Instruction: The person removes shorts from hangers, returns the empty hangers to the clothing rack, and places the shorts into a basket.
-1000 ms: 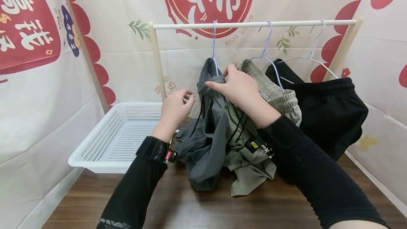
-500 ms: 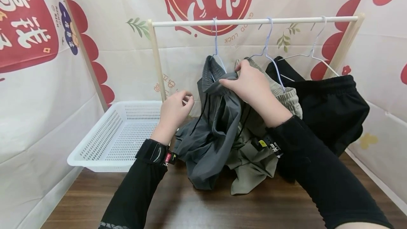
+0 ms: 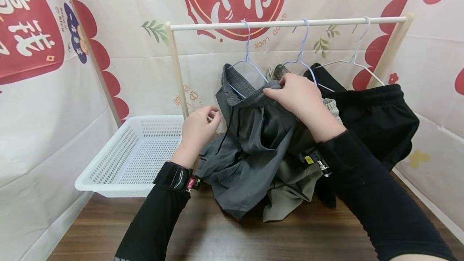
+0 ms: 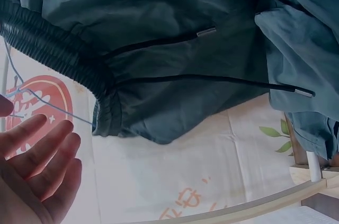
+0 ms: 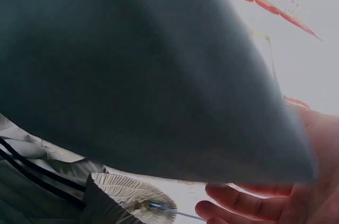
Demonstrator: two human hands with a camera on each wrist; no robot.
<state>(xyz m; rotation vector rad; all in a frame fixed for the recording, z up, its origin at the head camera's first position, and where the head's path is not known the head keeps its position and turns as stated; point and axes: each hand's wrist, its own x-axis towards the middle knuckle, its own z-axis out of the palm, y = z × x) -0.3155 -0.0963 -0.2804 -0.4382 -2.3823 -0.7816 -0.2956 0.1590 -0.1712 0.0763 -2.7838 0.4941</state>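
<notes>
Dark grey drawstring pants hang by their elastic waistband from a thin wire hanger. My right hand pinches the right end of that waistband between thumb and fingers, where the hanger's arm runs inside. In the right wrist view the grey cloth blurs across most of the picture and covers part of the hand. To the left of the pants, my left hand hovers with relaxed, loosely bent fingers and holds nothing. Two black drawstrings with metal tips dangle from the waistband in the left wrist view.
Khaki pants hang just behind the grey pair, partly covered by it. Further right are black shorts on a white hanger. A white rod carries all the hangers. At left stands a white perforated basket on the wooden table.
My right hand has moved right with the waistband, which is now spread wider along the hanger. The hanger has turned more broadside and the grey cloth covers more of the khaki pants. The left hand stays put.
</notes>
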